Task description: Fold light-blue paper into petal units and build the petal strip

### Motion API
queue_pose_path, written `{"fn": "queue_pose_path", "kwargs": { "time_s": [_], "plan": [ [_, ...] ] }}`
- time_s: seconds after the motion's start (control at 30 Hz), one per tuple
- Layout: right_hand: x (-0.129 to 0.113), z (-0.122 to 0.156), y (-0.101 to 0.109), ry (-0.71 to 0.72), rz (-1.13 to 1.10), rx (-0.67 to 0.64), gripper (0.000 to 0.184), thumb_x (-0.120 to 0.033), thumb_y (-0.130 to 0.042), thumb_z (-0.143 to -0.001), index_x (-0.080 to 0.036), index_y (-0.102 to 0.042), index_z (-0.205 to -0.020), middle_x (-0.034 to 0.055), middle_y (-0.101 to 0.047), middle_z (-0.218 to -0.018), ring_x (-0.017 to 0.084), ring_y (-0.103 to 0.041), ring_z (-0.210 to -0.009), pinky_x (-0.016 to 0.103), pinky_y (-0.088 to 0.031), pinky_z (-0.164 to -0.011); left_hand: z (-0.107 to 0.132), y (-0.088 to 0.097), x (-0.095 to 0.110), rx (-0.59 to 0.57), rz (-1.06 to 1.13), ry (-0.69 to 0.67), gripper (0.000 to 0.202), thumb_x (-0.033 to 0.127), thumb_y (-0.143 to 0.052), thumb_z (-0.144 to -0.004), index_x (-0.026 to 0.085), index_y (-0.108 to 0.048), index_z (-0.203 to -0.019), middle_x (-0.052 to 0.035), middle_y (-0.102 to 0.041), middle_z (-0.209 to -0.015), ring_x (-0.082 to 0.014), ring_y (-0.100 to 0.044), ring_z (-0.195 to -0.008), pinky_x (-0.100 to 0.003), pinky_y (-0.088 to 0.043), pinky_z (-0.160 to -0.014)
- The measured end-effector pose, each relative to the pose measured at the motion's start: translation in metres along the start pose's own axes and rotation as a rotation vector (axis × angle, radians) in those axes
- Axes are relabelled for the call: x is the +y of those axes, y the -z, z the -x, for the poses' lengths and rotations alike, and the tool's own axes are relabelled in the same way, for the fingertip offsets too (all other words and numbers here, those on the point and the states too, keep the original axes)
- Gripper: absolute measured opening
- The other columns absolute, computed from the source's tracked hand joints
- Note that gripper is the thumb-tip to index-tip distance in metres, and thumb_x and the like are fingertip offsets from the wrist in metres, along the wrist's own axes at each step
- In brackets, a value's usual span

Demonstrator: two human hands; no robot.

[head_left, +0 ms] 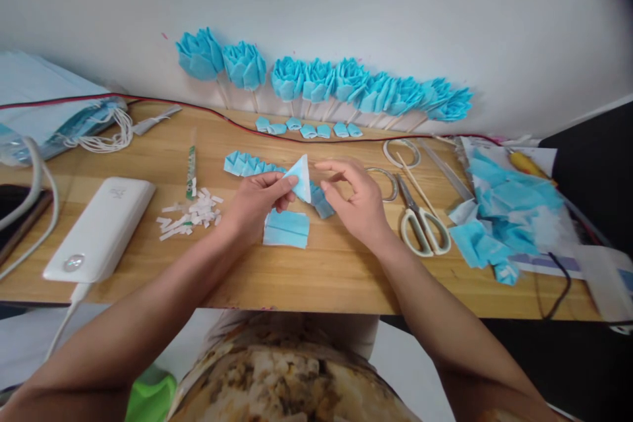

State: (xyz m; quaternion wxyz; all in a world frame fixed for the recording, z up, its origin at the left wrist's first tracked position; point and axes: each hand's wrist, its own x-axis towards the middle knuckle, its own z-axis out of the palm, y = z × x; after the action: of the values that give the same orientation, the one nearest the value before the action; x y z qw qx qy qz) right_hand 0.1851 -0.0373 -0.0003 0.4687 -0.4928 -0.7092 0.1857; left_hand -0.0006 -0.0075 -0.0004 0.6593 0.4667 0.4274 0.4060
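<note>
A folded triangle of light-blue material (301, 178) with a white edge is pinched between the thumb and fingers of my left hand (267, 194). My right hand (357, 201) hovers just right of it, thumb and fingers apart with nothing between them. Under and behind the hands runs a row of folded blue pieces (247, 163), partly covered. Below my left fingers lies a flat stack of blue rectangles (287, 231). Scissors with pale handles (420, 223) rest to the right of my right hand, beside a thin wooden stick (418, 184).
Blue flowers on sticks (316, 82) lean along the wall, with small folded pieces (309, 130) before them. White paper scraps (195, 214) and a white power bank (101, 227) lie left. Tape rolls (401, 153) and a bag of blue pieces (509, 198) lie right. A red-black cable (217, 113) crosses behind.
</note>
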Motion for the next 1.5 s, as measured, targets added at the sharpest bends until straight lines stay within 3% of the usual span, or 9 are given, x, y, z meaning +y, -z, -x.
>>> {"fn": "queue_pose_path", "kwargs": {
  "time_s": [0.13, 0.27, 0.43, 0.63, 0.83, 1.0, 1.1, 1.23, 1.5],
  "plan": [
    [0.000, 0.000, -0.003, 0.132, 0.098, -0.059, 0.039, -0.010, -0.058, -0.086, -0.033, -0.065, -0.117, 0.0043, -0.061, -0.135, 0.025, -0.054, -0.128, 0.050, -0.043, -0.107, -0.001, 0.002, -0.002, -0.012, 0.085, 0.035, 0.033, 0.040, -0.079, -0.070, 0.016, -0.060, -0.057, 0.0013, -0.056, -0.055, -0.0069, -0.046, -0.049, -0.022, -0.035, -0.049],
    [0.000, 0.002, -0.007, 0.158, 0.092, -0.088, 0.024, -0.013, -0.061, -0.088, -0.031, -0.070, -0.102, 0.0046, -0.060, -0.135, 0.025, -0.054, -0.128, 0.049, -0.044, -0.104, 0.000, 0.001, -0.002, -0.016, 0.101, 0.039, 0.032, 0.037, -0.081, -0.069, 0.016, -0.060, -0.057, 0.0020, -0.056, -0.054, -0.0065, -0.046, -0.049, -0.022, -0.034, -0.049],
    [0.002, 0.003, -0.007, 0.087, 0.030, -0.075, 0.007, -0.026, -0.064, -0.091, -0.029, -0.071, -0.090, 0.0048, -0.064, -0.128, 0.025, -0.059, -0.121, 0.047, -0.047, -0.098, 0.001, -0.001, 0.001, -0.016, 0.041, 0.021, 0.032, 0.038, -0.080, -0.068, 0.016, -0.060, -0.057, 0.0023, -0.056, -0.054, -0.0068, -0.044, -0.049, -0.023, -0.035, -0.050],
    [-0.002, 0.003, -0.007, 0.012, -0.051, -0.091, 0.007, -0.026, -0.064, -0.092, -0.026, -0.069, -0.088, 0.0043, -0.070, -0.115, 0.022, -0.063, -0.112, 0.042, -0.047, -0.099, 0.003, -0.004, 0.005, 0.016, -0.063, -0.011, 0.033, 0.040, -0.080, -0.067, 0.016, -0.060, -0.055, 0.0023, -0.055, -0.052, -0.0070, -0.043, -0.049, -0.023, -0.034, -0.050],
    [-0.004, 0.004, -0.009, -0.106, -0.141, -0.063, 0.007, -0.027, -0.067, -0.088, -0.022, -0.066, -0.084, 0.0008, -0.071, -0.088, 0.016, -0.065, -0.083, 0.031, -0.052, -0.079, 0.004, -0.005, 0.005, 0.025, -0.114, -0.024, 0.032, 0.039, -0.078, -0.069, 0.016, -0.061, -0.056, 0.0021, -0.056, -0.053, -0.0071, -0.044, -0.050, -0.022, -0.034, -0.050],
    [-0.005, 0.004, -0.011, -0.196, -0.193, -0.049, 0.008, -0.027, -0.069, -0.085, -0.021, -0.064, -0.081, -0.0001, -0.071, -0.082, 0.014, -0.064, -0.076, 0.029, -0.051, -0.075, 0.004, -0.005, 0.004, 0.005, -0.134, -0.017, 0.032, 0.040, -0.077, -0.069, 0.016, -0.061, -0.056, 0.0019, -0.056, -0.053, -0.0076, -0.044, -0.051, -0.022, -0.035, -0.051],
    [-0.003, 0.003, -0.013, -0.265, -0.276, -0.036, 0.013, -0.028, -0.071, -0.082, -0.022, -0.064, -0.091, -0.0012, -0.070, -0.081, 0.013, -0.064, -0.075, 0.028, -0.051, -0.073, 0.004, -0.005, 0.004, 0.003, -0.141, -0.013, 0.031, 0.040, -0.076, -0.070, 0.016, -0.060, -0.057, 0.0018, -0.056, -0.054, -0.0076, -0.045, -0.051, -0.022, -0.035, -0.051],
    [0.002, 0.003, -0.013, -0.332, -0.400, -0.073, 0.040, -0.029, -0.072, -0.080, -0.022, -0.061, -0.118, -0.0026, -0.069, -0.080, 0.012, -0.064, -0.074, 0.028, -0.050, -0.072, 0.004, -0.005, 0.005, 0.010, -0.163, -0.016, 0.030, 0.037, -0.075, -0.071, 0.016, -0.060, -0.056, 0.0017, -0.056, -0.054, -0.0077, -0.045, -0.051, -0.022, -0.036, -0.051],
    [-0.002, 0.002, -0.011, -0.374, -0.379, -0.117, 0.017, -0.028, -0.067, -0.080, -0.019, -0.069, -0.095, -0.0029, -0.062, -0.072, 0.011, -0.056, -0.067, 0.026, -0.044, -0.063, 0.005, -0.003, 0.003, -0.037, -0.245, -0.074, 0.026, 0.037, -0.073, -0.074, 0.016, -0.064, -0.061, 0.0021, -0.056, -0.056, -0.0081, -0.044, -0.053, -0.023, -0.035, -0.054]
  ]
}}
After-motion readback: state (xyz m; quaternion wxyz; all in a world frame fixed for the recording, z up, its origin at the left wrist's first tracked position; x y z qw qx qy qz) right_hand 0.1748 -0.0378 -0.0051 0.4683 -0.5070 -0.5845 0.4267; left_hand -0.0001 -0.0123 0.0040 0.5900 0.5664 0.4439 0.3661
